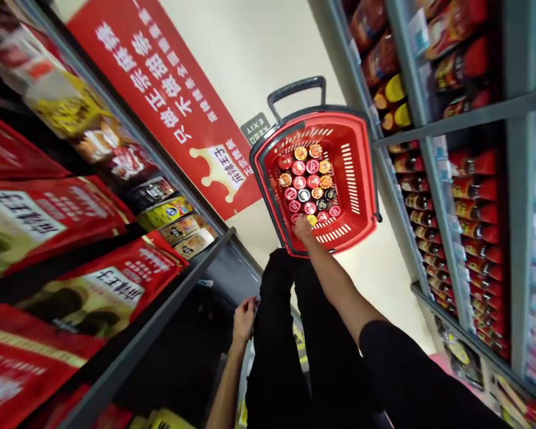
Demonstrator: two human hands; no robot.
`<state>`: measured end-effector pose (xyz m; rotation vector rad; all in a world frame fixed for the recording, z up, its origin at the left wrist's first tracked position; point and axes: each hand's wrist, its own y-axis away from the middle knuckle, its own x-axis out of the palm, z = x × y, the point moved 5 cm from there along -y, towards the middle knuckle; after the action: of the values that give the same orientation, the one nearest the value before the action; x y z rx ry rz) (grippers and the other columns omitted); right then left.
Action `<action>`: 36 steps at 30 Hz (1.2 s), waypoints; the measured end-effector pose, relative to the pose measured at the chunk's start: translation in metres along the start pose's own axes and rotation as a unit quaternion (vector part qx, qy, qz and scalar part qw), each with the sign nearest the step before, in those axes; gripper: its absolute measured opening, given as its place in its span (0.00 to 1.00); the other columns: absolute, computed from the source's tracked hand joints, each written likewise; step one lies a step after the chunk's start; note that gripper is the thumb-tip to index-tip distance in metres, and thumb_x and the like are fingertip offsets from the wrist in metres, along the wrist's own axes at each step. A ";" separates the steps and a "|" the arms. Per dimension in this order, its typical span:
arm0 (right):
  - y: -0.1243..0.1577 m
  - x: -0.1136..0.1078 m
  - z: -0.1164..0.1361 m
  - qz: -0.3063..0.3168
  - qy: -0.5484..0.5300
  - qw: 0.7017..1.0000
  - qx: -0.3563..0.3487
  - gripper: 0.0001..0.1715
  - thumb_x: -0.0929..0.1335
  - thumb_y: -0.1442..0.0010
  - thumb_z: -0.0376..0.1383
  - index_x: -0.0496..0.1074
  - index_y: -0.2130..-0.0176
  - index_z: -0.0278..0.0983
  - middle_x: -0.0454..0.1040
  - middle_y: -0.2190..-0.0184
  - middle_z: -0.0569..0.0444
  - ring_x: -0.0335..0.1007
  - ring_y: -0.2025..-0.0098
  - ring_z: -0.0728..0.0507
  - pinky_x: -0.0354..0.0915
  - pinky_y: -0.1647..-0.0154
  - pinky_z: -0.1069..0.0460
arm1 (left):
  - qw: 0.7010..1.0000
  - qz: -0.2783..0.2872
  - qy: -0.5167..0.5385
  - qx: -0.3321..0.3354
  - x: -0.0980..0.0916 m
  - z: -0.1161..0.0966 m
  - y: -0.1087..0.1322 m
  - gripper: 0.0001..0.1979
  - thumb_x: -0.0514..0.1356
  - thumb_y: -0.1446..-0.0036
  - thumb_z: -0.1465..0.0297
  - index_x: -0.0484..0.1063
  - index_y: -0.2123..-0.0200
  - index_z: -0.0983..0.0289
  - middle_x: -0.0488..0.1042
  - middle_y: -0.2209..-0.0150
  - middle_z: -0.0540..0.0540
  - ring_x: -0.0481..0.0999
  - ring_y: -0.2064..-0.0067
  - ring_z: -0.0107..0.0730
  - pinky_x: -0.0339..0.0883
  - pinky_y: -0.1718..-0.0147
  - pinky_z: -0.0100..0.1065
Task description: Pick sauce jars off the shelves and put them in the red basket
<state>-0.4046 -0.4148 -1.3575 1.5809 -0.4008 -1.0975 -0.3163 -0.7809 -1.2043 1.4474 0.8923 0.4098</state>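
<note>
The right hand (302,228) is reaching down into the red basket (362,179), which is standing on the floor (259,53), and is touching the jars (310,182) at its near end (I cannot tell whether its fingers are gripping a lid). The left hand (243,319) is hanging half-curled beside the black trouser leg (272,333), holding nothing.

The right arm (339,286) stretches forward and down, away from the body, almost straight at the elbow. Its forearm is bare below a black sleeve (406,369) on the upper arm. The right hand (302,229) points downward with its back to the camera and the fingers bent under, so their grip is hidden. The left arm (226,387) hangs bare beside the black-clad legs (295,333). The left hand (243,319) is loosely curled just beside the left thigh.
</note>
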 end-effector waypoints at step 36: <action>0.820 -0.242 -0.192 -0.464 -0.654 0.532 -0.269 0.31 0.74 0.40 0.53 0.72 0.43 0.44 0.76 0.42 0.49 0.75 0.44 0.40 0.73 0.44 0.45 | 0.766 0.622 0.058 0.154 0.087 -0.262 0.648 0.24 0.60 0.34 0.57 0.75 0.47 0.72 0.83 0.56 0.67 0.82 0.67 0.37 0.78 0.66 0.37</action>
<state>-0.1361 -0.3910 -0.5235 -0.0530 -0.0499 -2.8419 -0.2802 -0.4575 -0.5792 2.2163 -0.0814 1.3900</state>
